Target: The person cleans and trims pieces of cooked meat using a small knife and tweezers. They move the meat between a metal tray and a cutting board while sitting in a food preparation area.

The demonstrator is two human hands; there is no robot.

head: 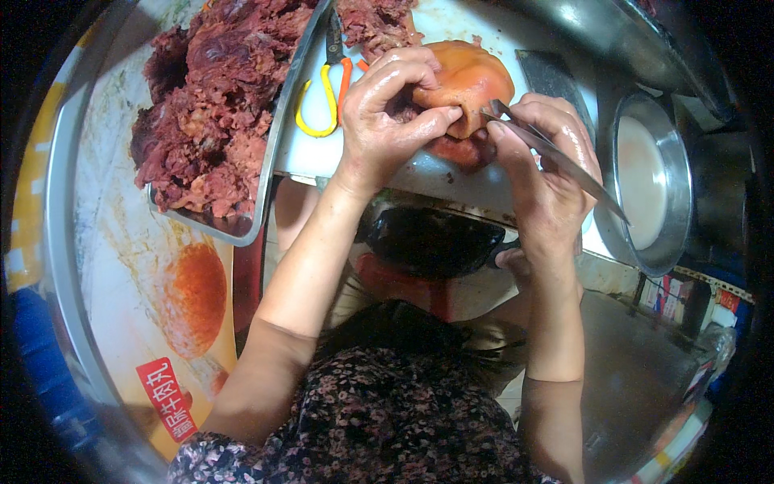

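Observation:
A large orange-brown piece of skin-covered meat [474, 69] lies on a white cutting board [314, 151]. My left hand [393, 109] grips its left side, thumb and fingers pinching the skin near a fold. In my right hand [550, 145] is a pair of metal tweezers [568, 160], its tips close to that fold and its tail pointing down and right. The underside of the meat is darker and reddish. Left of my left hand lie scissors with yellow and orange handles [323, 115], their dark blades pointing away from me.
A metal tray [269, 157] heaped with shredded reddish meat [224, 103] stands at the left. More meat scraps [378, 24] lie at the back. A dark flat blade [553, 78] rests behind my right hand. At the right is a steel bowl of cloudy liquid [644, 181]; a black basin [432, 242] sits below the board.

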